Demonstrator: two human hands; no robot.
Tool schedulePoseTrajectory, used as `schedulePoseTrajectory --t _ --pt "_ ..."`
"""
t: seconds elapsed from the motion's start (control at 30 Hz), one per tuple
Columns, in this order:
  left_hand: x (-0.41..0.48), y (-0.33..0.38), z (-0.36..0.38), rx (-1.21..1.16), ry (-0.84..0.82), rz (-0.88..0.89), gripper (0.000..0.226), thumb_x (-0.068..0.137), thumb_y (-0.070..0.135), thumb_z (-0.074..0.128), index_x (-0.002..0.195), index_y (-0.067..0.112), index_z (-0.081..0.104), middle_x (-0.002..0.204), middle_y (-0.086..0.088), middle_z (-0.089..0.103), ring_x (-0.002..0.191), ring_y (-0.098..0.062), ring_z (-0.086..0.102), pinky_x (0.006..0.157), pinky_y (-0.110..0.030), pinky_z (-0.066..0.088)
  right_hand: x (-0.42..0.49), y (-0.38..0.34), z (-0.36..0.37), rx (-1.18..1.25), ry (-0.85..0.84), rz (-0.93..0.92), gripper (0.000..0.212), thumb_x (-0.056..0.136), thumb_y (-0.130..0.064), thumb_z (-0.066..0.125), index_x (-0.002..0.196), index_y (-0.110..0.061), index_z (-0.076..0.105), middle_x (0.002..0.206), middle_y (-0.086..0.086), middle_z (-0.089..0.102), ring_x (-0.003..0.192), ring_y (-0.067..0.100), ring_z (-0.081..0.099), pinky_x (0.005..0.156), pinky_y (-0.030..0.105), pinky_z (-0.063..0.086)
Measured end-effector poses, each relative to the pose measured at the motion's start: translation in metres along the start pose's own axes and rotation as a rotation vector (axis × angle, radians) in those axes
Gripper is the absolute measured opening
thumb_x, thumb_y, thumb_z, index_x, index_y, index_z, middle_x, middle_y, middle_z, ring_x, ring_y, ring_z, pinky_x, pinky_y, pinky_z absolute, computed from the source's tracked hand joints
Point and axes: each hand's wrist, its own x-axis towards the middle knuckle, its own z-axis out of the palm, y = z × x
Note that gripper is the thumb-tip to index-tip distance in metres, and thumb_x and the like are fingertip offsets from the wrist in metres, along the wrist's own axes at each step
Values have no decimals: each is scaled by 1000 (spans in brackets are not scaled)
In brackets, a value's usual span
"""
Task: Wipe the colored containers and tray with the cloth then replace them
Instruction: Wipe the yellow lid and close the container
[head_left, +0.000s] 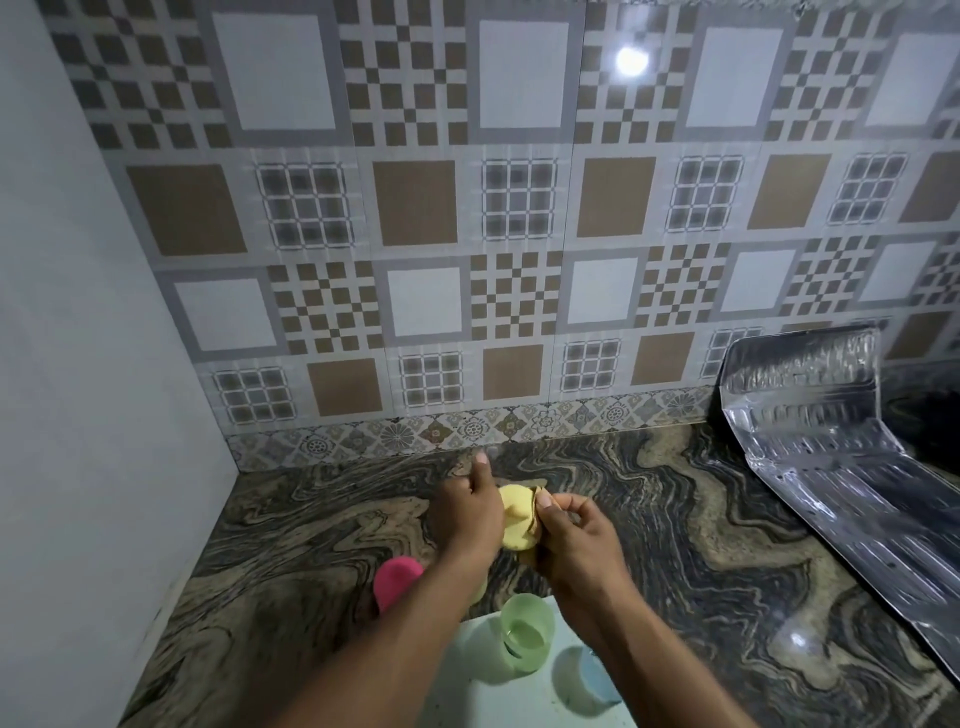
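Observation:
Above the counter, both my hands hold a yellow container. My left hand wraps its left side, index finger raised. My right hand pinches a small tan cloth against the container's rim; most of the cloth is hidden. A pink container lies on the counter under my left forearm. A green container and a blue container stand upright on the white tray at the near edge, the blue one partly behind my right forearm.
The marbled stone counter meets a tiled wall behind and a plain wall on the left. A crumpled foil sheet leans against the wall and spreads over the counter on the right. A pale yellow object peeks out under my left forearm.

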Motion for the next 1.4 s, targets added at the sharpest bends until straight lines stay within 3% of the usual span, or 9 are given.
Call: schedulePoseTrajectory --t 0.1,0.17,0.4,0.53,0.6,0.8,1.0,1.23,1.4 --pt "8 -6 -8 21 -309 -98 91 77 88 41 88 3 68 80 -11 69 79 -26 66 71 -39 47 4 -8 -12 -171 -89 82 15 96 -17 64 98 -4 55 75 18 62 61 27 58 54 36 48" --pt "12 2 -12 45 -396 -42 72 86 79 45 70 10 61 62 -3 56 61 -20 55 63 -32 39 7 -18 -14 -255 -196 84 16 96 -16 63 99 -3 55 70 14 61 57 25 57 51 33 46" --pt "-4 15 3 -11 129 -75 62 103 50 37 83 3 71 87 -18 71 81 -35 67 70 -36 50 10 -1 10 -34 53 -40 16 97 -18 64 94 -6 55 70 15 61 55 22 56 50 32 49" --pt "2 4 -3 -68 -295 -202 90 85 82 38 107 -1 67 102 -24 70 84 -32 68 73 -34 50 7 -11 -5 -240 -17 33 14 98 -18 63 96 -6 55 76 16 64 55 21 59 46 29 47" --pt "6 10 -7 -12 -395 -131 78 89 75 45 95 1 68 78 -15 65 66 -22 59 63 -29 41 8 -24 -11 -333 -137 24 15 98 -18 62 99 -4 56 75 14 62 53 18 57 43 27 45" --pt "-8 28 3 -190 95 -121 48 103 49 42 73 17 62 79 -10 69 71 -26 64 67 -35 48 5 -15 11 -14 -7 23 15 100 -19 59 94 -6 56 70 14 60 54 20 56 45 29 47" --pt "7 27 -17 -83 -473 -211 59 95 65 46 87 11 70 65 -3 68 62 -20 63 62 -30 51 8 -30 -2 -201 -82 113 14 99 -19 61 98 -6 56 65 9 60 49 16 57 41 25 44" --pt "-3 43 -5 -156 161 -128 55 103 47 40 85 4 70 87 -16 71 78 -32 67 71 -41 56 11 -13 27 7 75 -70 17 99 -22 61 96 -7 53 72 13 60 56 19 56 47 31 48" --pt "11 23 -9 -87 -365 -200 106 75 87 44 129 -3 56 113 -24 67 102 -38 67 80 -39 54 15 -36 -1 -281 -127 1 16 98 -20 63 95 -6 54 76 17 60 55 20 59 44 29 49"
